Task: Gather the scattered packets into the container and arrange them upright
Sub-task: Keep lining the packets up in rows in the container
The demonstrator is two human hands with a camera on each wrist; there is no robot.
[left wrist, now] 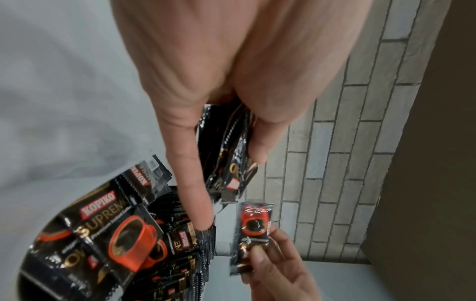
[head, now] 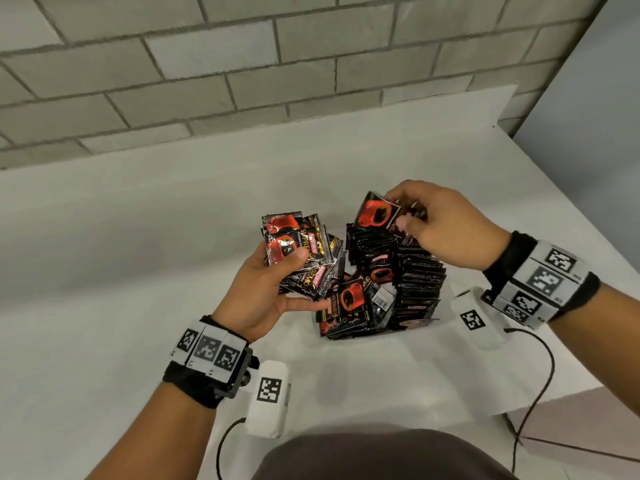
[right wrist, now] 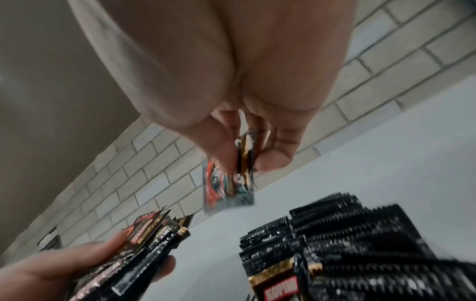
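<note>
A clear container (head: 445, 308) on the white table holds many black coffee packets (head: 419, 282) standing on edge in rows, with a few lying loose and tilted at its near left (head: 349, 303). My left hand (head: 273, 289) grips a fanned stack of packets (head: 301, 258) just left of the container, thumb on top; the same stack (left wrist: 226, 154) shows in the left wrist view. My right hand (head: 433, 223) pinches a single packet (head: 377, 213) with a red cup print above the container's far side; the packet (right wrist: 229, 187) hangs from thumb and fingers.
A brick wall (head: 242, 64) runs behind the white table (head: 138, 237). White tagged blocks sit at the near left (head: 268, 396) and right (head: 474, 320), with black cables (head: 540, 375) trailing off the table's near right edge.
</note>
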